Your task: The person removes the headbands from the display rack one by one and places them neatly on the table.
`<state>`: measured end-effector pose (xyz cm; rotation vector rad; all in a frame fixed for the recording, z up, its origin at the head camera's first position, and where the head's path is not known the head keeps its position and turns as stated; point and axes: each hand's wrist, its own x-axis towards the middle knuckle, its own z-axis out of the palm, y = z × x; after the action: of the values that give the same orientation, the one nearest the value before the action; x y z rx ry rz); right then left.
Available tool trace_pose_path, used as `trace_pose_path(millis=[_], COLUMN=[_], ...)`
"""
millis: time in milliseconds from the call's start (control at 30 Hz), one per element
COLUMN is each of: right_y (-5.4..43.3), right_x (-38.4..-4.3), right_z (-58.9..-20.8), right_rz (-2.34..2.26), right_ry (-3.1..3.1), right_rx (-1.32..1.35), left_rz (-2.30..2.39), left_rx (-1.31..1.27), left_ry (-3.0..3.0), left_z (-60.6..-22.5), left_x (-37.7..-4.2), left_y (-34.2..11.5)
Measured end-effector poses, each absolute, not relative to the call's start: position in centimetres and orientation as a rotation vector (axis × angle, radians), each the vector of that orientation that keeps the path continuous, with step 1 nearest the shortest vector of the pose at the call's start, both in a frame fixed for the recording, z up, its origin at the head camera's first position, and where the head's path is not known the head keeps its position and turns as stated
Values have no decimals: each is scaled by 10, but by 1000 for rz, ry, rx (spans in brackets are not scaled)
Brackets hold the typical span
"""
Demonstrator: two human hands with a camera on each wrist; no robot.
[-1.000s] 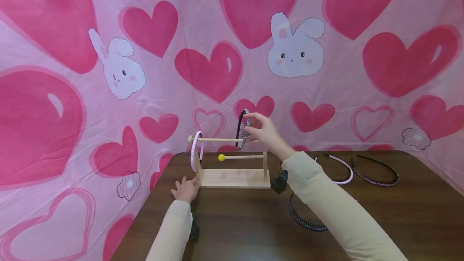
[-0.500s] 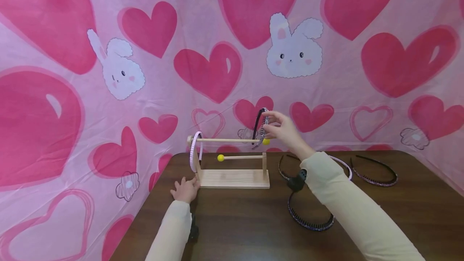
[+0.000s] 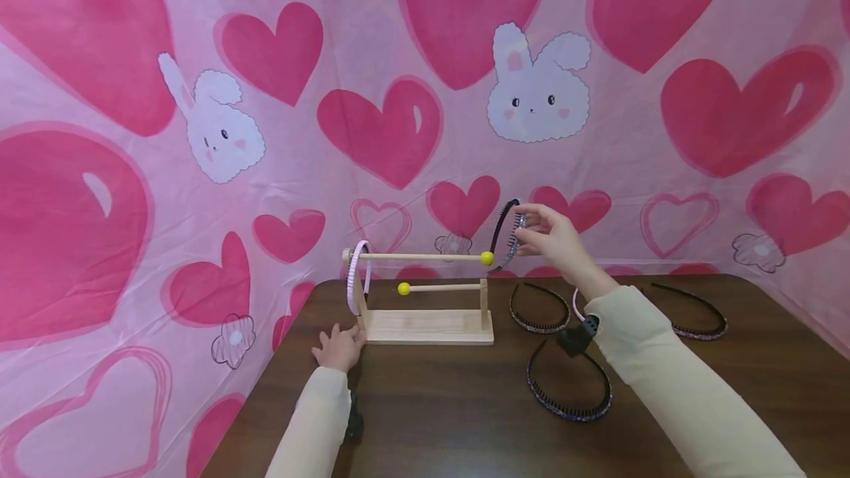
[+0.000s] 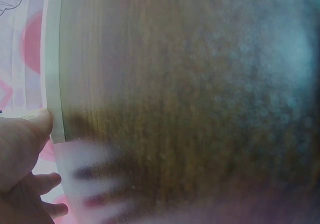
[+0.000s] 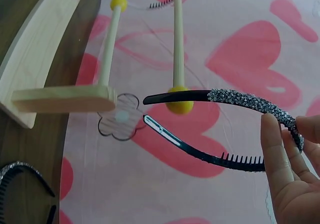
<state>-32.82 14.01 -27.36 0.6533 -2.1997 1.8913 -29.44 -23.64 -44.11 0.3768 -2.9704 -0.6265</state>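
My right hand (image 3: pixel 556 240) pinches a black toothed headband (image 5: pixel 250 101) covered with silver sparkly stones. The headband is in the air just beyond the yellow ball (image 3: pixel 487 258) on the upper rod's right end; in the right wrist view its two tips overlap that ball. The wooden rack (image 3: pixel 428 327) has two rods, and a pale pink headband (image 3: pixel 354 282) hangs at the left end of the upper one. My left hand (image 3: pixel 339 347) rests with spread fingers against the left end of the rack's base, its thumb at the wood edge in the left wrist view.
On the brown table (image 3: pixel 438 411), right of the rack, lie a dark toothed headband (image 3: pixel 541 328), a bluish glittery one (image 3: pixel 571 411) and another dark one (image 3: pixel 704 332). My right forearm partly hides a pink one (image 3: pixel 578 305). A heart-print cloth (image 3: pixel 372 35) hangs behind.
My right hand has carried the silver headband rightward along the upper rod and off past its yellow ball. My left hand has stayed at the base.
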Motion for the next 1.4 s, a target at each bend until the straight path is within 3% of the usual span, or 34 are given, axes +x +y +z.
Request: trace_pose_path(millis=[833,1400], right_y=[221,273], right_x=[-303,-285], right_z=[-305,-332], right_rz=[2091,1870], right_ry=[-2019,-2187], right_rx=[637,483], left_rz=[-631,-641], left_rx=[385,388], left_ry=[-2978,-2988], left_z=[-437,-437], left_x=[-292,-291], left_y=[-235,-234])
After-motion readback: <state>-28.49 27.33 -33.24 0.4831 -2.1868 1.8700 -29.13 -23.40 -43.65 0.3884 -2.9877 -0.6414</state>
